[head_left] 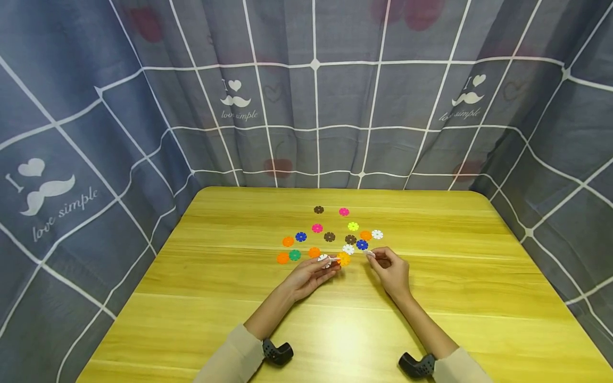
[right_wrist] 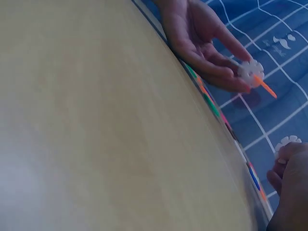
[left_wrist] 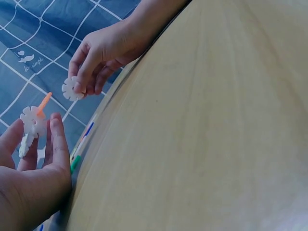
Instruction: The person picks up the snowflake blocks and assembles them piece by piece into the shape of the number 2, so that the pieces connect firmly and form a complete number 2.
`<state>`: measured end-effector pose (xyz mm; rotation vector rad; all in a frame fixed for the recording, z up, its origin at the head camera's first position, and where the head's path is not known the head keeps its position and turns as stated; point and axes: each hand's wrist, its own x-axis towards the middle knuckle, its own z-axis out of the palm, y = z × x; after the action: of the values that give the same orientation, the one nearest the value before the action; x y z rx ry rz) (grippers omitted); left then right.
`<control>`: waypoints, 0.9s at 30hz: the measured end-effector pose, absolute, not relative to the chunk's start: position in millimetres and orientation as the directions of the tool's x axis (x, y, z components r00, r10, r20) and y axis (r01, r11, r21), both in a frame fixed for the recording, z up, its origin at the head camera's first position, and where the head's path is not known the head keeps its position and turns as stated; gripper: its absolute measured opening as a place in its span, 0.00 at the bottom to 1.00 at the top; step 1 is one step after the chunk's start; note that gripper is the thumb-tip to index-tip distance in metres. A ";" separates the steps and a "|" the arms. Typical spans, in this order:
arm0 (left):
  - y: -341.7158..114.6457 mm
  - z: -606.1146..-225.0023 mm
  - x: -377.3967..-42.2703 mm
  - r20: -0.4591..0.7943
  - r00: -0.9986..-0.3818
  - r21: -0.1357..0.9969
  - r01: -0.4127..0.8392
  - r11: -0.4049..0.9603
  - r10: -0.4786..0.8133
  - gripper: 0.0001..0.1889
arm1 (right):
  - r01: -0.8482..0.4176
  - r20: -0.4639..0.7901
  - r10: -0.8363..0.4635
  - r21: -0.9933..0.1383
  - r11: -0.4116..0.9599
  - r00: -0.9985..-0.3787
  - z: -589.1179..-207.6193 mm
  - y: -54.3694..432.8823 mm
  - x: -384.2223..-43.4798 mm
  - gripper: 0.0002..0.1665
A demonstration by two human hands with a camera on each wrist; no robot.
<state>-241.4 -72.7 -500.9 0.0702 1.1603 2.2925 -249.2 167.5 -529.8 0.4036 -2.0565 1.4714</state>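
My left hand [head_left: 308, 279] holds a small cluster of joined notched plastic discs between thumb and fingers. In the left wrist view this cluster has a white disc [left_wrist: 32, 123], an orange disc [left_wrist: 44, 103] slotted in edge-on, and another white disc [left_wrist: 24, 145] lower down by the fingers. A short way to the right, my right hand [head_left: 395, 274] pinches a single white notched disc [left_wrist: 71, 90] between thumb and fingertips. A gap separates this disc from the cluster. Both hands are over the table, near the loose discs.
Loose discs lie flat on the wooden table [head_left: 215, 298] beyond the hands, among them a green disc [head_left: 295, 255], a blue disc [head_left: 300, 236], a pink disc [head_left: 344, 211] and a yellow disc [head_left: 353, 226]. A grey-blue checked curtain [head_left: 287, 149] surrounds the table's back and sides.
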 end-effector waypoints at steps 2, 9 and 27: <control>-72.6 -500.6 -241.5 -0.199 -0.841 0.754 -0.459 -0.470 0.503 0.19 | -0.565 0.623 0.078 -0.749 0.345 -0.778 -528.6 164.8 -247.3 0.07; -72.4 -500.1 -241.8 -0.209 -0.847 0.748 -0.460 -0.479 0.488 0.19 | -0.587 0.636 0.048 -0.736 0.338 -0.770 -508.0 154.7 -233.3 0.06; -72.9 -500.5 -242.4 -0.221 -0.841 0.731 -0.478 -0.487 0.494 0.20 | -0.581 0.591 -0.041 -0.776 0.247 -0.806 -496.4 152.1 -226.5 0.06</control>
<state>-242.4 -72.9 -500.5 0.0254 1.1272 2.3091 -226.5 152.1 -496.4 0.5668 -2.0712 1.5874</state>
